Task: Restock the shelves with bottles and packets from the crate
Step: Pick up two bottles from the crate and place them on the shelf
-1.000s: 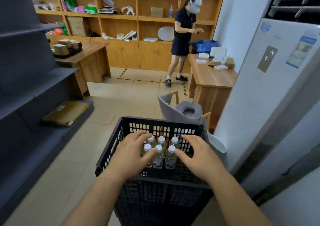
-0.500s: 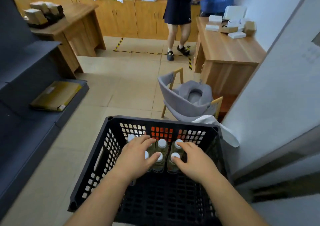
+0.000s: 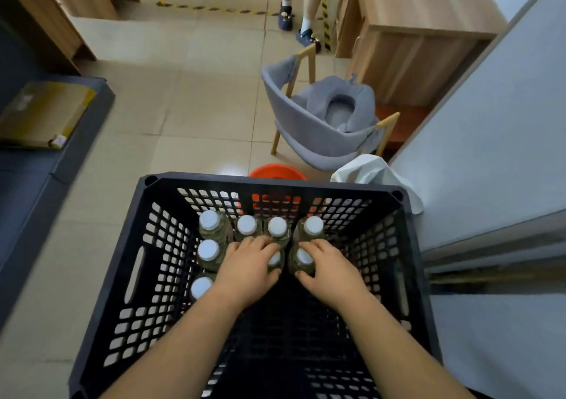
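Bottles (image 3: 245, 225), white-capped and apparently plastic, stand clustered at the crate's (image 3: 147, 276) far end. The left hand (image 3: 248, 271) and right hand (image 3: 329, 271) each curl over one. They look full, fairly heavy and smooth; hold the neck below the cap.

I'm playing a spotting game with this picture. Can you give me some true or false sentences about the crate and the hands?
1. The bottles stand in the crate. True.
2. The bottle caps are red. False: they are white.
3. Both hands are inside the crate. True: the left hand and right hand are on the bottles.
4. A chair stands beyond the crate. True.
5. The crate is white. False: it is black.
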Action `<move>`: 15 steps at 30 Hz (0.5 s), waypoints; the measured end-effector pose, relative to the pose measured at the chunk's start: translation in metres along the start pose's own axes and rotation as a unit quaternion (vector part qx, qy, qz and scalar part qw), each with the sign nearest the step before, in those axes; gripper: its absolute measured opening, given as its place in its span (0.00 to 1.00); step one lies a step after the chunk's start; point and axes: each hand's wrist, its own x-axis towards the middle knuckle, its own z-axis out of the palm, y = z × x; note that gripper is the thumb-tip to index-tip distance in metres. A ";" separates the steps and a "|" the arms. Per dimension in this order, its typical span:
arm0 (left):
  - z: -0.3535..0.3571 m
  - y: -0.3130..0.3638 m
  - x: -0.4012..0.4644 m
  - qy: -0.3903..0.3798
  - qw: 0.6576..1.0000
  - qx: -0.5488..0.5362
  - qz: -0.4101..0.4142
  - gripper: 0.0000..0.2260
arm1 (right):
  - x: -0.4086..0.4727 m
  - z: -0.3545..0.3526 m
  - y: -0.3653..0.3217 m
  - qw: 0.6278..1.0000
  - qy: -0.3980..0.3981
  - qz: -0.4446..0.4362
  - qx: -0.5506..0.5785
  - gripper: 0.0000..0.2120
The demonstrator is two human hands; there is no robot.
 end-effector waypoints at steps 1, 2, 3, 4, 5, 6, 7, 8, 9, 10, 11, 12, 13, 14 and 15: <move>0.003 0.000 0.003 0.004 1.000 0.009 0.001 0.22 | 0.004 0.003 0.000 1.000 -0.004 0.000 -0.006 0.30; 0.005 0.001 0.005 0.012 1.000 0.015 0.002 0.21 | 0.007 0.005 -0.001 1.000 -0.005 0.000 -0.010 0.30; 0.007 0.001 0.007 0.021 1.000 0.018 0.001 0.21 | 0.010 0.007 -0.001 1.000 -0.006 0.001 -0.013 0.30; 0.010 0.002 0.009 0.029 0.999 0.023 -0.001 0.20 | 0.013 0.010 0.000 1.000 -0.005 0.001 -0.015 0.29; 0.012 0.002 0.011 0.032 0.999 0.031 -0.005 0.20 | 0.015 0.012 0.000 1.000 -0.003 0.001 -0.016 0.29; 0.014 0.002 0.013 0.035 0.999 0.038 -0.007 0.19 | 0.017 0.014 0.000 1.000 -0.001 0.001 -0.016 0.28; 0.016 0.002 0.014 0.037 0.998 0.043 -0.005 0.19 | 0.019 0.016 0.001 1.000 0.002 0.002 -0.015 0.27; 0.019 0.001 0.015 0.040 0.998 0.048 -0.002 0.18 | 0.020 0.017 0.001 1.000 0.007 0.002 -0.014 0.26; 0.022 0.001 0.016 0.041 0.997 0.058 0.000 0.17 | 0.021 0.018 0.001 1.000 0.012 0.001 -0.014 0.25; 0.024 0.001 0.017 0.045 0.997 0.069 0.000 0.17 | 0.022 0.019 0.001 1.000 0.018 0.000 -0.014 0.23; 0.025 0.000 0.018 0.056 0.995 0.077 0.001 0.17 | 0.022 0.020 0.001 1.000 0.024 -0.002 -0.014 0.23; 0.027 0.000 0.019 0.064 0.995 0.080 0.003 0.17 | 0.023 0.020 0.001 0.999 0.030 -0.004 -0.013 0.22; 0.027 0.000 0.019 0.068 0.994 0.082 0.006 0.17 | 0.023 0.021 0.001 0.999 0.035 -0.007 -0.010 0.22; 0.028 0.001 0.019 0.072 0.994 0.083 0.009 0.17 | 0.023 0.021 0.001 0.999 0.039 -0.009 -0.008 0.21; 0.028 0.001 0.020 0.073 0.994 0.084 0.012 0.17 | 0.022 0.022 0.001 0.999 0.043 -0.012 -0.006 0.21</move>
